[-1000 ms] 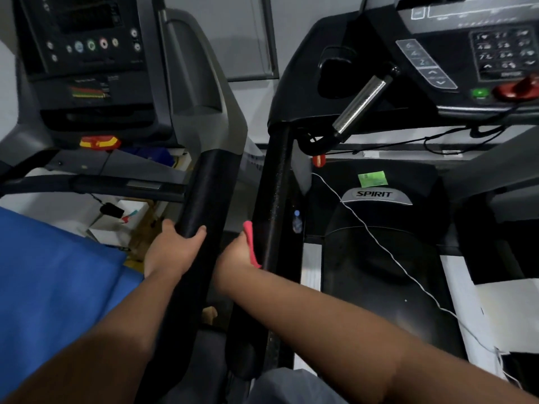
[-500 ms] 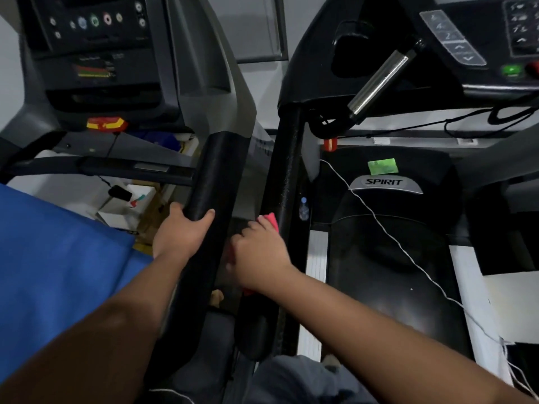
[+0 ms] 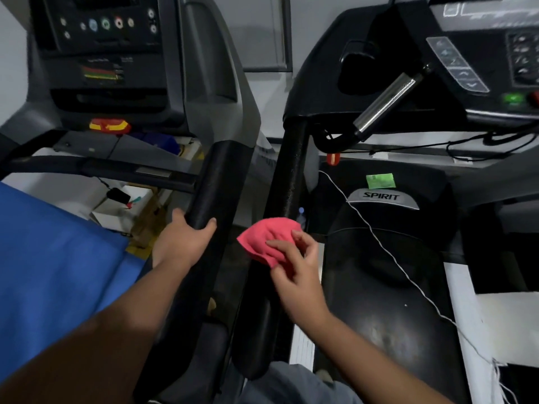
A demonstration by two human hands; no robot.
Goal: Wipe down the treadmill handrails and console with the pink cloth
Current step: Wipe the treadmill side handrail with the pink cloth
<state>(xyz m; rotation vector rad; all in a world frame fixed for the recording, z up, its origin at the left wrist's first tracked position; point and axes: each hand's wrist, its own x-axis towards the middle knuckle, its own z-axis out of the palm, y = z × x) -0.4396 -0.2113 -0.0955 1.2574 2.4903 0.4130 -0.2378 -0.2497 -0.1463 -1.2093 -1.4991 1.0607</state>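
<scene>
The pink cloth (image 3: 267, 239) sits bunched in front of the black handrail (image 3: 287, 176) of the right treadmill, and we cannot tell whether it touches the rail. The right hand (image 3: 296, 269) pinches the cloth's near right edge with curled fingers, so the cloth spreads out to the far left of that hand. Further left, the left hand (image 3: 183, 240) grips the thicker left handrail (image 3: 214, 182) of the neighbouring machine. Just beyond the cloth we see a small bottle (image 3: 301, 214) beside the rail, its contents too small to judge. At the far right, the console (image 3: 481, 53) has a dark cup recess (image 3: 354, 68), and we cannot see into it. A white cord (image 3: 379, 240) crosses the right treadmill's hood.
</scene>
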